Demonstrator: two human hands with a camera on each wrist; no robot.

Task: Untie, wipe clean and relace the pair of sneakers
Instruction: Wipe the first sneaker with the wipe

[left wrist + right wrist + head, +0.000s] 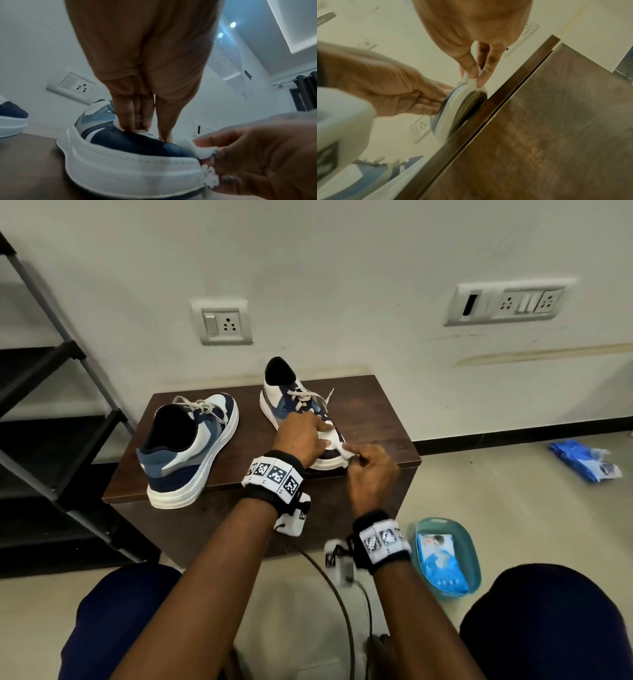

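Note:
Two blue, navy and white sneakers stand on a low dark wooden table (370, 412). The left sneaker (191, 446) has its heel toward me. The right sneaker (291, 402) points its toe at me, pale laces (308, 397) hanging loose, and its toe reaches the table's front edge. My left hand (322, 436) lies on its toe box, straight fingers (132, 119) pressing down. My right hand (356, 455) pinches a crumpled white wipe (346, 453) between thumb and fingers against the toe's white sole rim (137, 166). In the right wrist view, the wipe (474, 81) sits at the toe's tip.
A teal basin (471, 546) holding a blue wipes packet sits on the floor to my right. Another blue packet (585, 460) lies farther right on the floor. A black shelf rack (51, 405) stands at the left. A wall with sockets is just behind the table. Cables run between my knees.

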